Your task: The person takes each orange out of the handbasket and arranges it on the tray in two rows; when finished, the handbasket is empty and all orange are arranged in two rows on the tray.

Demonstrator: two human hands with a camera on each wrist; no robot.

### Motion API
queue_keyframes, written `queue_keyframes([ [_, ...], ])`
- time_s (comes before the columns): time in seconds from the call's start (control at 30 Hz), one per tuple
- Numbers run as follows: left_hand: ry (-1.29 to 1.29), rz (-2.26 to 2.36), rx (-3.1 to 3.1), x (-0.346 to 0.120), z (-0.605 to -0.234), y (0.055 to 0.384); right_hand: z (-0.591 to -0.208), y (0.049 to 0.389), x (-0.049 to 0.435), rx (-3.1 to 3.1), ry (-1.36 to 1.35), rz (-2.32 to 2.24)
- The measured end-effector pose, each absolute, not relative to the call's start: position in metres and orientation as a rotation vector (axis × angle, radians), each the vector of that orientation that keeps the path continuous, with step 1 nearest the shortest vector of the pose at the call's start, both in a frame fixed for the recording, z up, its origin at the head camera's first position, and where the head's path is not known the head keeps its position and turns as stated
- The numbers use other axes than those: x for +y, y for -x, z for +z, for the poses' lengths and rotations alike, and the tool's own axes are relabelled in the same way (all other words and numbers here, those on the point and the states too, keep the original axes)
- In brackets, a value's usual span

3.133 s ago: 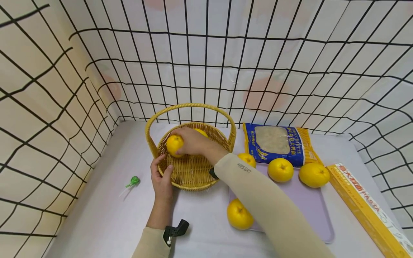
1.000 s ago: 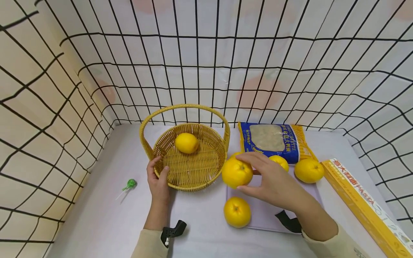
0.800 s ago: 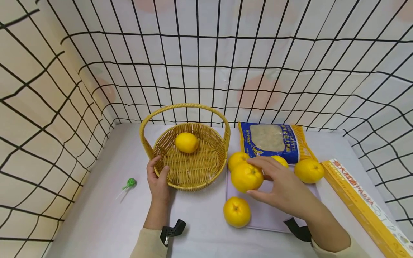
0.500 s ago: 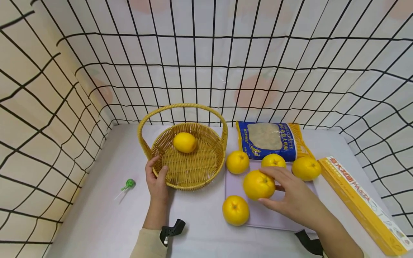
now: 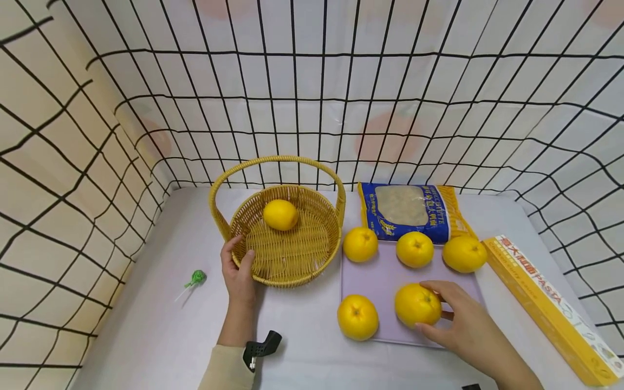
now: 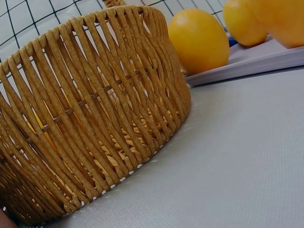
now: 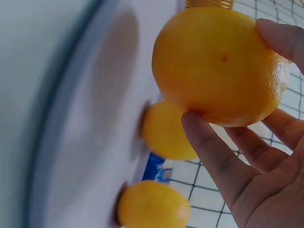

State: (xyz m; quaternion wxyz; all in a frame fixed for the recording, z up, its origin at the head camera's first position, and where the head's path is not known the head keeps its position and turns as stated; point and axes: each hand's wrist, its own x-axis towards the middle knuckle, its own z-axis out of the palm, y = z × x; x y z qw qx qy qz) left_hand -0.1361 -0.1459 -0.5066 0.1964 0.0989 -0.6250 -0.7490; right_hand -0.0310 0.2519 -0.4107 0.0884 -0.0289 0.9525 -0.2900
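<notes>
My left hand (image 5: 239, 279) grips the front left rim of a wicker basket (image 5: 287, 279) with a tall hoop handle. One yellow-orange orange (image 5: 280, 215) lies inside, toward the back. My right hand (image 5: 463, 319) holds another orange (image 5: 416, 304) between thumb and fingers, low over the front right of a lilac tray (image 5: 390, 281). In the right wrist view a shadow falls on the tray beside the held orange (image 7: 218, 66). Along the tray's back edge sit three oranges, the left one (image 5: 360, 245) nearest the basket. A further orange (image 5: 357, 318) is at its front left corner.
Behind the tray lies a blue and yellow pasta bag (image 5: 404, 211). A long yellow pasta box (image 5: 551, 309) lies slantwise to its right. A green lollipop (image 5: 197, 277) is left of the basket. Black wire mesh (image 5: 312, 97) stands around the back and sides.
The right hand has taken an orange out of the basket, carried it right, and lowered it over the tray's front right. The left hand has kept its hold on the basket rim.
</notes>
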Motion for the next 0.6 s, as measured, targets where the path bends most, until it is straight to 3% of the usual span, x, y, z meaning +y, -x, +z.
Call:
queue_keyframes([
  [0.6, -0.265, -2.112, -1.714, -0.145, -0.506, 0.136, -0.430, 0.020, 0.272, 2.686, -0.077, -0.776],
])
